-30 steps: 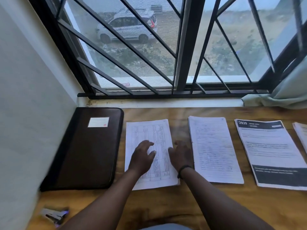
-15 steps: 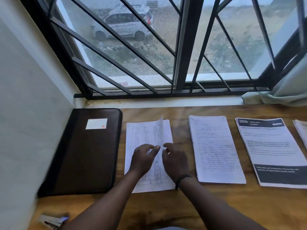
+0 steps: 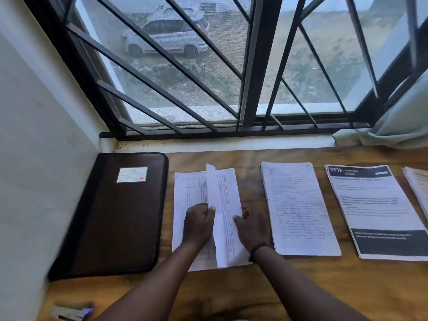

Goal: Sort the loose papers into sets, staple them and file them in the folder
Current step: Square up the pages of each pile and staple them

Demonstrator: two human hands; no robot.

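A stack of table-printed papers (image 3: 188, 195) lies on the wooden desk (image 3: 231, 293) right of a closed dark brown folder (image 3: 120, 216). Its top sheet (image 3: 225, 200) is lifted and curled over toward the left. My left hand (image 3: 199, 224) pinches that sheet at its left edge. My right hand (image 3: 252, 228) holds its right edge, thumb on top and fingers hidden behind the paper. To the right lie a handwritten stack (image 3: 298, 205), a printed stack headed "2939" (image 3: 375, 205) and part of another stack (image 3: 419, 186). A stapler (image 3: 69, 312) sits at the near left corner.
A white wall (image 3: 34, 181) borders the desk on the left. A barred window (image 3: 231, 77) and its sill run along the back. A curtain (image 3: 393, 126) bunches at the back right.
Both hands lay flat on the left stack a second ago. They have since peeled up the top sheet, which now stands curled between them.
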